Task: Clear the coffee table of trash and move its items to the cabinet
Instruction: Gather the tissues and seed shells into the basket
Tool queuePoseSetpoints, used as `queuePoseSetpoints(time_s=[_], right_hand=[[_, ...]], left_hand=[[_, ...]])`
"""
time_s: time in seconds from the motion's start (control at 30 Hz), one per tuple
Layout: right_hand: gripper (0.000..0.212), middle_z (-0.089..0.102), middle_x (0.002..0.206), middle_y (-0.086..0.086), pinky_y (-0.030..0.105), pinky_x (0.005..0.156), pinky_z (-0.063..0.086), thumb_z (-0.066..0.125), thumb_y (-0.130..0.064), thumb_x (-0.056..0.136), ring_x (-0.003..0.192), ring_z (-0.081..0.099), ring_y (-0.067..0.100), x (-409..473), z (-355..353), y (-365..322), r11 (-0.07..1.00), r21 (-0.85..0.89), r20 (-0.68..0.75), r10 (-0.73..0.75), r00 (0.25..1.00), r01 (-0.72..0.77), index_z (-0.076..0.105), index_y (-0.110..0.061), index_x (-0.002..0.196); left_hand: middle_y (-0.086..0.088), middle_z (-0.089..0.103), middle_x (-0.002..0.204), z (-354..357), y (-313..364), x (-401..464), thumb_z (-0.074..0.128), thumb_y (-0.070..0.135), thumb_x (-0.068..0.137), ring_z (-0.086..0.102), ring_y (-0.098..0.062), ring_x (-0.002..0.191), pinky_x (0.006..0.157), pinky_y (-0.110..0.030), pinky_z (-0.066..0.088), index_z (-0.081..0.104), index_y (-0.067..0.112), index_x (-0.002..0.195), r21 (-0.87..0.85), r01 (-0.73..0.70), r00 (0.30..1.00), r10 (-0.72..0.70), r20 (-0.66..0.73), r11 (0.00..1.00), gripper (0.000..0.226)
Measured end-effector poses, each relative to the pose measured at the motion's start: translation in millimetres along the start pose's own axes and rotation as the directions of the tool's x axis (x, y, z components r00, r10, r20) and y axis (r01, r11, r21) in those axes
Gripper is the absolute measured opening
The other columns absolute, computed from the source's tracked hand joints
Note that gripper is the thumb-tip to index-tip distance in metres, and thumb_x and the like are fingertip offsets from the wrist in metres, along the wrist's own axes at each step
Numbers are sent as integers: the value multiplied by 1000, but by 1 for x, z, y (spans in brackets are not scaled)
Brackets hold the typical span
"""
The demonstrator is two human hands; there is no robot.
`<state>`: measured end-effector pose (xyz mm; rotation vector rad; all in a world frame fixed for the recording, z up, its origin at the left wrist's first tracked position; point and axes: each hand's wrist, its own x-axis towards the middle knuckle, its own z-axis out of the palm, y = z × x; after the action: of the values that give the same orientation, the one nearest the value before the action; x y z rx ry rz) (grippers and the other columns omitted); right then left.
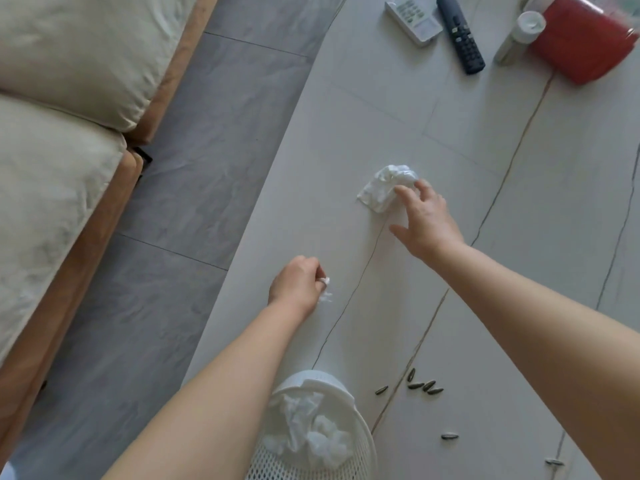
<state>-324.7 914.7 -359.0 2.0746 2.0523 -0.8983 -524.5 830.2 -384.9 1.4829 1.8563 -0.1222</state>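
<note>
Pale coffee table (pixel 398 109) beside a sofa (pixel 62 133), with both hands working over it.

Beyond the white mesh bin (pixel 360 445), which is cut off at the frame's bottom, the left hand (pixel 296 284) pinches a small tissue scrap (pixel 325 289), its fingertips mostly hidden. Farther out, the right hand (pixel 424 220) spreads relaxed fingers onto a crumpled tissue (pixel 384 187), apparently touching it. Sunflower seeds (pixel 420 386) lie right of the bin; two remotes (pixel 436 26) and a red box (pixel 585 39) sit at the far end, partly cropped.
</note>
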Motion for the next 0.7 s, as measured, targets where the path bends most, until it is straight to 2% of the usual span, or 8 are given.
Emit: queuePoseSetpoints(time_s=[0.13,0.23,0.3,0.33,0.43,0.53,0.6,0.7], right_hand=[[71,-7,160,4,47,107,35,59,-29,90,145,2,31,31,-8,-4,993,-116,9,29,1000,-27,16,-35,146],[67,-11,160,1,47,109,33,56,-36,91,145,2,34,48,-3,-10,987,-152,76,66,995,-54,17,-40,145],[56,-1,160,2,44,107,34,53,-37,91,141,14,36,50,6,-15,988,-133,105,91,990,-77,28,-37,142],[48,11,157,5,42,103,37,51,-33,91,136,24,36,47,12,-17,988,-130,95,97,991,-84,37,-32,138],[31,45,127,13,37,86,43,49,-10,89,116,43,34,27,35,-14,993,-53,-12,108,994,-108,53,-13,119],[18,51,100,10,29,67,34,44,-13,90,101,51,32,-6,50,-13,975,147,33,165,986,-168,58,-10,102],[15,52,92,6,28,61,32,46,-16,92,91,54,32,-35,53,-14,984,128,49,120,992,-125,59,-14,99],[10,58,90,0,29,60,34,51,-19,92,78,51,24,-86,52,-20,987,152,-21,56,998,-52,55,-23,101]], left_hand=[[-6,62,106,-11,16,18,59,28,88,59,-26,98,79,-34,46,63,14,91,-88,23,998,-27,-55,996,14],[-5,65,103,-10,19,23,60,29,88,60,-25,96,80,-34,48,63,14,89,-136,23,997,-33,-69,990,15],[-6,66,101,-7,18,20,60,29,87,61,-25,93,80,-35,50,62,13,89,-176,21,997,-33,-66,984,16],[-7,66,99,-5,17,17,60,28,87,62,-26,91,80,-36,50,62,13,88,-195,18,998,-31,-61,981,16],[-9,66,97,-3,12,5,61,24,88,63,-27,86,78,-36,51,60,11,85,-252,7,999,-20,-47,968,13],[-10,63,95,-7,6,-13,62,20,87,59,-25,78,74,-34,49,61,10,82,-321,-9,997,-15,-71,947,12],[-9,62,92,-14,4,-30,63,19,86,57,-22,76,73,-32,48,62,9,81,-360,-29,995,-8,-100,933,11],[-7,62,89,-22,-1,-67,64,18,86,59,-21,77,72,-30,49,65,11,81,-429,-43,991,-14,-129,902,9]])
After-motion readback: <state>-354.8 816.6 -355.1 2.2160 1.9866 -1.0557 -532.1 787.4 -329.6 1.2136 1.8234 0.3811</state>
